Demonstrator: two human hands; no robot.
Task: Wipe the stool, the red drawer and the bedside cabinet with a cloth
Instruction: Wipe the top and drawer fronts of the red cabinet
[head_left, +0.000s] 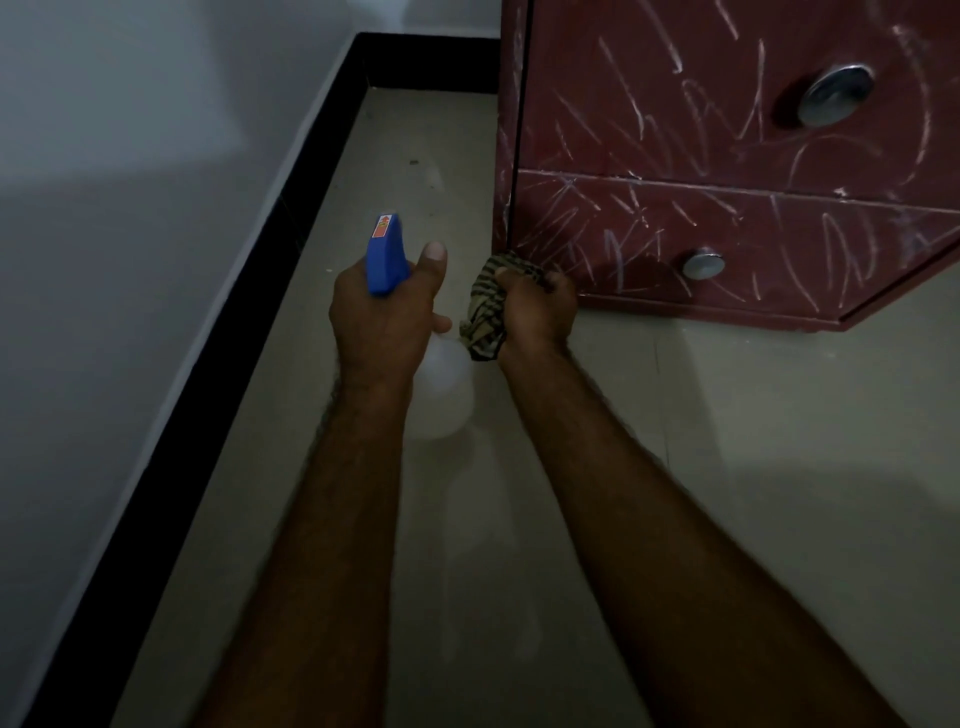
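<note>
Dim room: beige floor (727, 467), white wall (130, 156) and black skirting (234, 312) left of the scribbled dark-red wooden drawer unit (675, 130). We read this as the red drawer step, prep stage. The left hand (382, 322), just left of the unit's bottom corner, wraps a translucent white spray bottle with blue trigger head (385, 254). The right hand (535, 312) is clenched on a bunched striped brown cloth (485, 306) at that corner; we can't tell if it touches. Next, we judge: spray the front, then rub the cloth flat over the marks around the round metal knobs (703, 264).
</note>
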